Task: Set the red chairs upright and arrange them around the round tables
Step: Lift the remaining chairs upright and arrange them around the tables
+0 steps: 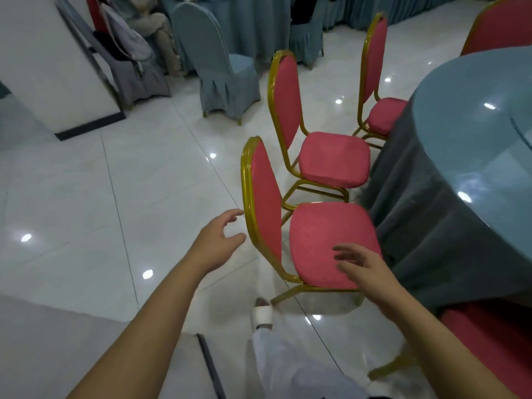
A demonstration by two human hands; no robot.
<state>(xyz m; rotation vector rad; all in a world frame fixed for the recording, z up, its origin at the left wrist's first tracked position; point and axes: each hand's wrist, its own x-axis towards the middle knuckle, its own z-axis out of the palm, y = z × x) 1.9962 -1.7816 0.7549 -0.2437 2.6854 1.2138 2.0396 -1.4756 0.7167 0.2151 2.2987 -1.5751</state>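
View: head, looking forward and down.
Nearest red chair (pixel 331 243): upright on the floor (pixel 115 182), seat turned toward the round table (pixel 475 133), front edge just beside the hanging tablecloth (pixel 426 226).
Second red chair (pixel 334 159): upright, next along the table's rim, seat close to the cloth.
Third red chair (pixel 383 116): upright, seat tucked partly under the cloth.
Other red chairs: one back visible beyond the table at top right (pixel 506 27); part of another at bottom right (pixel 489 341), cut off by the frame edge, posture not readable.
Left hand (pixel 218 243): fingers (pixel 233 214) relaxed and apart, holding nothing; just beside the gold frame of the nearest chair's back. Contact with the frame possible, not resolvable here.
Right hand (pixel 365 269): fingers spread and blurred, holding nothing; above the front corner of the same seat.
Step in hand: judged as placing the nearest chair at the table; uprighting already done for it.
Next move calls for: either a grip on back frame and seat edge for a small squaring toward the table, or a turn to the bottom-right chair.
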